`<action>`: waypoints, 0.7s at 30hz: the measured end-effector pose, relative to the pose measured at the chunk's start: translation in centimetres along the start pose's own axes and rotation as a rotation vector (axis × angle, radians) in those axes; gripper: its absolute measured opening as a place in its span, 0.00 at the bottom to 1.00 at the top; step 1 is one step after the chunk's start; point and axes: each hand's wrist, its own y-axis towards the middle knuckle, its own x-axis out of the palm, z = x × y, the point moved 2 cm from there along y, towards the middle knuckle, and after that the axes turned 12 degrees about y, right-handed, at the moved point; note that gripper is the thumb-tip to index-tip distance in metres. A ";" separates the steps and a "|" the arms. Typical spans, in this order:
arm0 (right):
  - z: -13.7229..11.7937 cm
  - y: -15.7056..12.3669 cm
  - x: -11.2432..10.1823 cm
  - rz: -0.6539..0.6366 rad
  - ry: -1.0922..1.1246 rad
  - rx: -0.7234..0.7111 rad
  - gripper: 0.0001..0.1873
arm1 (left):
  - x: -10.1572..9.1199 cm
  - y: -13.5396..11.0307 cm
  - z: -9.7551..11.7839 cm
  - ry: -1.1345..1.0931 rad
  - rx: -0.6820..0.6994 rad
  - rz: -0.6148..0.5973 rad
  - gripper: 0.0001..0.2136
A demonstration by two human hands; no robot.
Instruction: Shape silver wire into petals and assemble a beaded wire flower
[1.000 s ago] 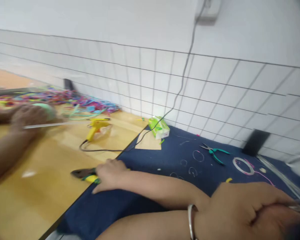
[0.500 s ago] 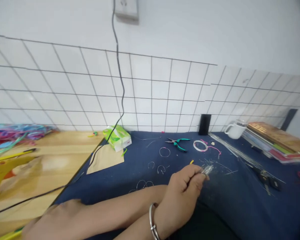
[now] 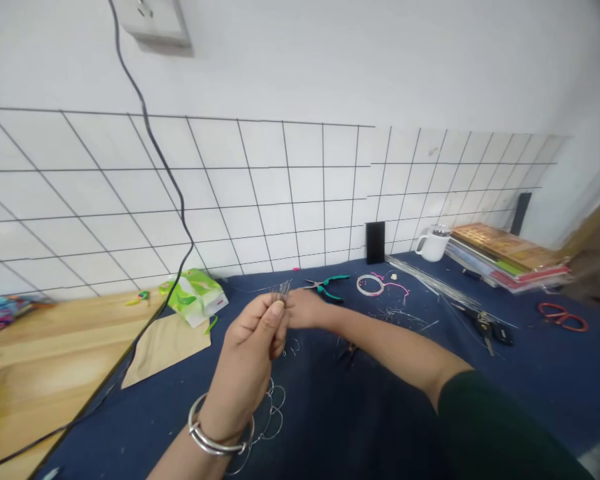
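My left hand (image 3: 255,347), with a silver bangle on the wrist, is closed around a bundle of short thin wires (image 3: 281,291) whose ends stick up past the fingertips. My right hand (image 3: 306,308) reaches in from the right behind it; its fingers are hidden by my left hand. Linked wire rings (image 3: 275,407) lie on the cloth beside my left wrist. Small bent wires (image 3: 291,347) show just beyond my left fingers. Teal-handled pliers (image 3: 330,287) lie past my right hand, and a dark tool (image 3: 348,355) sits below the right forearm.
A dark blue cloth (image 3: 380,413) covers the table. Loose wires (image 3: 400,317), a ring with pink cord (image 3: 370,285), black-handled cutters (image 3: 487,327), red scissors (image 3: 563,317), a white mug (image 3: 433,244) and stacked books (image 3: 505,257) stand right. A tissue pack (image 3: 195,297) lies left.
The view has turned to the right. My right arm, stretched across to the left before, has come back beside my left hand. My left hand still grips the wires, now held more upright.
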 end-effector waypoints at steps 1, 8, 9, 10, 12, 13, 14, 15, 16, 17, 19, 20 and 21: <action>2.6 -0.6 -1.6 0.050 -0.071 0.064 0.17 | 0.0 0.2 -0.3 -0.001 -0.003 0.000 0.08; 13.8 -1.3 -4.6 0.172 -0.330 0.283 0.45 | 0.3 2.8 -4.9 -0.270 -0.225 -0.127 0.08; 14.4 -0.9 -4.2 0.177 -0.347 0.288 0.44 | 0.0 3.2 -5.4 -0.323 -0.244 -0.115 0.07; 14.9 -0.5 -3.9 0.181 -0.361 0.288 0.42 | -0.3 3.6 -5.8 -0.366 -0.248 -0.098 0.06; 15.7 0.4 -3.4 0.181 -0.384 0.284 0.40 | -0.9 4.1 -6.4 -0.422 -0.224 -0.046 0.06; 16.1 0.9 -3.2 0.179 -0.393 0.281 0.39 | -1.1 4.3 -6.6 -0.432 -0.208 -0.023 0.06; 16.4 1.4 -3.1 0.177 -0.402 0.281 0.38 | -1.3 4.4 -6.8 -0.431 -0.194 -0.005 0.06; 16.7 1.9 -3.0 0.173 -0.409 0.284 0.36 | -1.4 4.5 -7.0 -0.422 -0.184 0.009 0.06; 16.9 2.4 -3.0 0.170 -0.415 0.290 0.35 | -1.5 4.6 -7.2 -0.408 -0.177 0.021 0.06; 17.0 2.9 -2.9 0.169 -0.419 0.300 0.33 | -1.5 4.7 -7.3 -0.390 -0.172 0.033 0.07; 17.2 3.7 -2.8 0.175 -0.422 0.329 0.27 | -1.5 4.7 -7.5 -0.353 -0.163 0.053 0.07; 17.2 4.0 -2.8 0.184 -0.419 0.345 0.23 | -1.5 4.6 -7.5 -0.337 -0.157 0.059 0.08; 17.1 4.3 -2.9 0.195 -0.412 0.362 0.20 | -1.4 4.6 -7.5 -0.323 -0.150 0.057 0.08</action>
